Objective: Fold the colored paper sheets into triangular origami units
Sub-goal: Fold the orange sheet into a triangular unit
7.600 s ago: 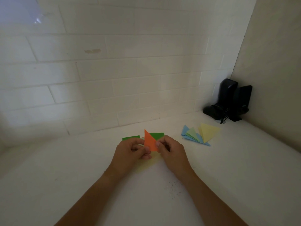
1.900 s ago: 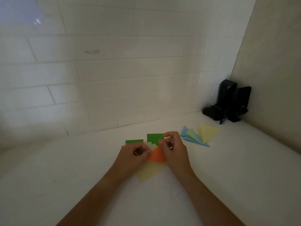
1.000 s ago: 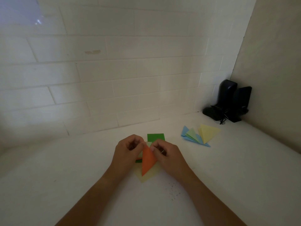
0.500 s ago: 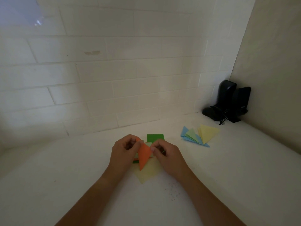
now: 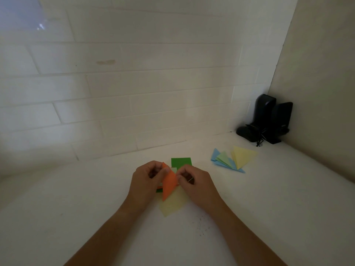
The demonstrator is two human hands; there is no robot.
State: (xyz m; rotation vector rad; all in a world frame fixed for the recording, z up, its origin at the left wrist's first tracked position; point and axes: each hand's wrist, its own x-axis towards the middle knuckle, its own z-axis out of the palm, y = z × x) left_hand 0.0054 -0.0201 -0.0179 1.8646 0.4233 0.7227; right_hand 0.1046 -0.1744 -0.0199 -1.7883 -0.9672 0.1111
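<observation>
Above the matte white table (image 5: 76, 217), left hand (image 5: 148, 179) and right hand (image 5: 196, 181) pinched a creased, pointed orange paper (image 5: 169, 182), pale yellow sheet (image 5: 173, 205) and green square (image 5: 181, 162) lay flat beneath, folded pastel triangles (image 5: 233, 159) fanned near the right wall.

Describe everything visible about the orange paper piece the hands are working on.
The orange paper is a matte sheet folded into a narrow pointed shape, its long tip aimed down toward the person. It is held above the white counter, over a pale yellow sheet. The left hand pinches its upper left edge and the right hand pinches its right edge. A crease runs along its length. A green sheet lies behind it.
</observation>
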